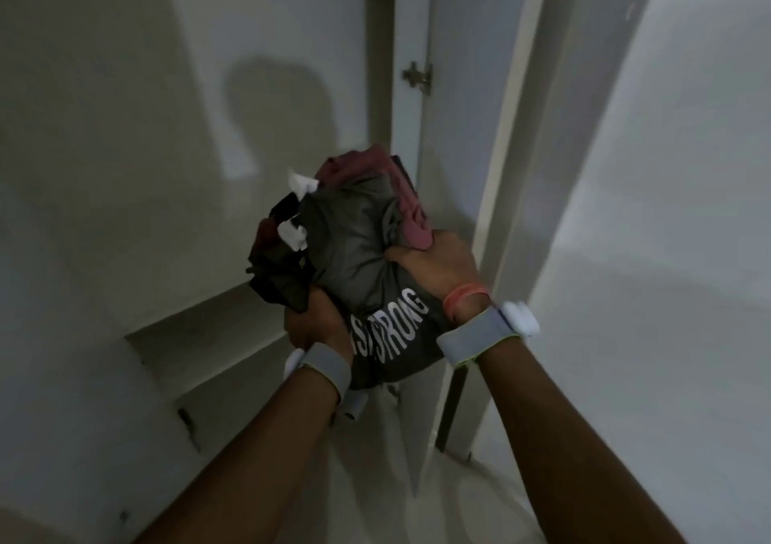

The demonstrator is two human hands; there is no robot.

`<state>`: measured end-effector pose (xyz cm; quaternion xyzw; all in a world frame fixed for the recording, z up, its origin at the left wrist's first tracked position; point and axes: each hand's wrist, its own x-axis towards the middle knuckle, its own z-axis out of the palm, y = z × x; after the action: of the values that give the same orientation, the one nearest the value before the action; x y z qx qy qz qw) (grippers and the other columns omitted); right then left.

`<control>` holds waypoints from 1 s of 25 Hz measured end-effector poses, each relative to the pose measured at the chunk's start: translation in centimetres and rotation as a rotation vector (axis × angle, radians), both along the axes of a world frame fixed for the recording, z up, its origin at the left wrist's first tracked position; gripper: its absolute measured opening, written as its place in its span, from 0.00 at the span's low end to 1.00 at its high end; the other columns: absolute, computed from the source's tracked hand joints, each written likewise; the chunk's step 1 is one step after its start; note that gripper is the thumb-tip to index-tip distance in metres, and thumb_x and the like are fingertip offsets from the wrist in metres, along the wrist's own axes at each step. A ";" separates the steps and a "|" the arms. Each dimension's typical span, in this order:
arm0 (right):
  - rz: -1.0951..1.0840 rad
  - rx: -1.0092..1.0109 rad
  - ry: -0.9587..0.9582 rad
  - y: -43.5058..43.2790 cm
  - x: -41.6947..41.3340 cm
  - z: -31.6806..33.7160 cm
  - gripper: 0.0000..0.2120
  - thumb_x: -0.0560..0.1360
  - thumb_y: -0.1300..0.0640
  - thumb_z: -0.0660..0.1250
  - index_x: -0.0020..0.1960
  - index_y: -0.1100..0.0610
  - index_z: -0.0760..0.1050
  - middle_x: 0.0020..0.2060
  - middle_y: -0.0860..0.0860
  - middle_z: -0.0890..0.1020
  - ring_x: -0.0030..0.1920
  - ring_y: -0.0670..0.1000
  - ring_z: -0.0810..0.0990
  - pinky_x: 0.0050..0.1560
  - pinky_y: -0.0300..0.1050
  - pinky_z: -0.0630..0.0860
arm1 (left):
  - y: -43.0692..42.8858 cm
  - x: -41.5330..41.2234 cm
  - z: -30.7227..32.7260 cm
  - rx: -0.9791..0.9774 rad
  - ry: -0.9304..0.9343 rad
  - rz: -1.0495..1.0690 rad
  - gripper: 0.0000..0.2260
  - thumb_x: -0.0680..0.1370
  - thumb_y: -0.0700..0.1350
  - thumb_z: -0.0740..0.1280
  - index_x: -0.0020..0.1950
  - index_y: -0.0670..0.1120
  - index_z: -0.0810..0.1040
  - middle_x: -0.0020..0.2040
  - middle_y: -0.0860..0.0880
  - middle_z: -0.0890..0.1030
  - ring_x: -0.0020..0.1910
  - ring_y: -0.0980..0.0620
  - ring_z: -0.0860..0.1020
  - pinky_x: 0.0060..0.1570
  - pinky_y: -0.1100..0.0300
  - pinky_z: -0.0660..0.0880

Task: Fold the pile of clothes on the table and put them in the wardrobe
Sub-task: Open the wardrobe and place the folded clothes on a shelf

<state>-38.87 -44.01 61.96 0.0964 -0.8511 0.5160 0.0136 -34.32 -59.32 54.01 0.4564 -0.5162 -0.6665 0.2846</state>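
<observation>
Two hands (313, 321) (438, 266) around soft, crumpled clothes (354, 243)

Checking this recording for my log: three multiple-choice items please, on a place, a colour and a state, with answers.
1. The clothes bundle is: A on a table; B held up before the wardrobe shelf; C on the floor.
2. The lettering on the grey garment is: A white; B red; C yellow.
3. The left hand and right hand: A both open; B only one grips; C both grip the bundle.
Answers: B, it hangs between the hands; A, the letters show white; C, fingers dig into cloth on both sides.
</observation>
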 end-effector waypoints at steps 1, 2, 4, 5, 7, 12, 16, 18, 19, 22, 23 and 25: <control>0.020 -0.020 0.003 -1.2 -1.5 0.3 0.15 0.66 0.43 0.76 0.47 0.51 0.85 0.37 0.45 0.84 0.39 0.48 0.82 0.45 0.43 0.80 | -0.8 -0.9 0.3 -0.009 0.000 0.037 0.18 0.84 0.50 0.57 0.67 0.41 0.78 0.67 0.42 0.77 0.64 0.41 0.75 0.68 0.46 0.71; 0.052 -0.032 -0.006 -2.5 -3.8 0.7 0.15 0.65 0.43 0.76 0.46 0.51 0.85 0.38 0.46 0.85 0.40 0.50 0.82 0.46 0.45 0.80 | -1.7 -2.3 0.9 -0.032 0.007 0.079 0.17 0.83 0.50 0.59 0.64 0.42 0.80 0.65 0.43 0.79 0.61 0.41 0.77 0.66 0.46 0.73; 0.116 -0.033 -0.044 -5.1 -7.7 1.2 0.14 0.66 0.43 0.76 0.47 0.51 0.85 0.40 0.48 0.84 0.39 0.50 0.81 0.43 0.42 0.78 | -3.6 -4.2 2.4 -0.056 0.014 0.171 0.16 0.79 0.53 0.61 0.57 0.45 0.82 0.59 0.46 0.82 0.56 0.42 0.79 0.60 0.47 0.76; 0.137 -0.035 -0.063 -5.9 -8.8 1.2 0.15 0.67 0.43 0.76 0.48 0.51 0.85 0.41 0.48 0.83 0.39 0.49 0.80 0.41 0.41 0.76 | -4.4 -4.7 2.9 -0.067 0.002 0.185 0.16 0.78 0.53 0.61 0.54 0.46 0.82 0.57 0.46 0.82 0.54 0.42 0.79 0.59 0.48 0.77; 0.210 -0.041 -0.109 -8.4 -12.0 1.1 0.16 0.67 0.42 0.76 0.49 0.51 0.84 0.43 0.49 0.85 0.42 0.51 0.82 0.45 0.43 0.78 | -6.6 -6.8 3.6 -0.096 -0.015 0.226 0.15 0.78 0.54 0.59 0.50 0.47 0.82 0.56 0.46 0.82 0.53 0.42 0.79 0.58 0.48 0.77; 0.219 -0.070 -0.209 -13.6 -20.1 0.1 0.24 0.65 0.42 0.78 0.55 0.54 0.83 0.47 0.52 0.84 0.48 0.56 0.83 0.55 0.50 0.81 | -11.8 -13.4 3.6 -0.127 -0.020 0.278 0.12 0.78 0.56 0.63 0.48 0.49 0.81 0.50 0.49 0.80 0.49 0.44 0.78 0.55 0.50 0.77; 0.184 -0.107 -0.254 -18.0 -27.9 -0.4 0.24 0.63 0.42 0.78 0.54 0.54 0.82 0.49 0.53 0.85 0.48 0.56 0.83 0.56 0.53 0.81 | -16.3 -20.6 3.6 -0.071 0.049 0.219 0.10 0.77 0.55 0.65 0.42 0.50 0.80 0.45 0.50 0.82 0.45 0.45 0.80 0.52 0.51 0.79; 0.208 -0.078 -0.285 -20.1 -31.6 -0.2 0.21 0.65 0.44 0.79 0.52 0.54 0.80 0.47 0.53 0.84 0.46 0.55 0.82 0.55 0.51 0.82 | -18.8 -23.8 3.2 -0.028 0.060 0.205 0.10 0.76 0.55 0.66 0.42 0.50 0.80 0.45 0.49 0.82 0.46 0.45 0.80 0.54 0.49 0.80; 0.214 -0.077 -0.309 -21.1 -33.4 -0.1 0.20 0.66 0.46 0.79 0.52 0.54 0.79 0.45 0.52 0.83 0.45 0.54 0.82 0.53 0.49 0.81 | -20.1 -25.4 2.9 0.002 0.062 0.192 0.10 0.76 0.55 0.67 0.42 0.50 0.80 0.46 0.48 0.83 0.46 0.45 0.80 0.54 0.49 0.80; 0.229 -0.093 -0.350 -23.3 -38.8 1.5 0.20 0.69 0.49 0.78 0.55 0.56 0.77 0.42 0.51 0.79 0.42 0.51 0.79 0.44 0.44 0.77 | -23.8 -30.1 3.2 0.074 0.096 0.095 0.09 0.76 0.54 0.70 0.46 0.49 0.81 0.50 0.46 0.83 0.47 0.46 0.80 0.55 0.51 0.79; 0.233 -0.072 -0.362 -23.9 -41.0 1.9 0.21 0.69 0.48 0.78 0.56 0.56 0.77 0.42 0.51 0.79 0.42 0.52 0.79 0.42 0.43 0.76 | -25.0 -31.9 3.3 0.104 0.128 0.059 0.09 0.75 0.53 0.72 0.49 0.49 0.81 0.51 0.46 0.83 0.48 0.46 0.80 0.55 0.52 0.79; 0.211 -0.007 -0.365 -24.6 -44.7 2.6 0.23 0.69 0.45 0.77 0.56 0.57 0.76 0.44 0.53 0.80 0.43 0.53 0.80 0.40 0.43 0.75 | -26.6 -34.8 3.3 0.199 0.201 -0.027 0.11 0.75 0.51 0.74 0.55 0.48 0.80 0.52 0.47 0.82 0.50 0.45 0.81 0.57 0.51 0.79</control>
<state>-83.61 -68.61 64.57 0.0901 -0.8229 0.5262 -0.1946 -69.11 -85.97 57.35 0.4065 -0.4224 -0.7605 0.2791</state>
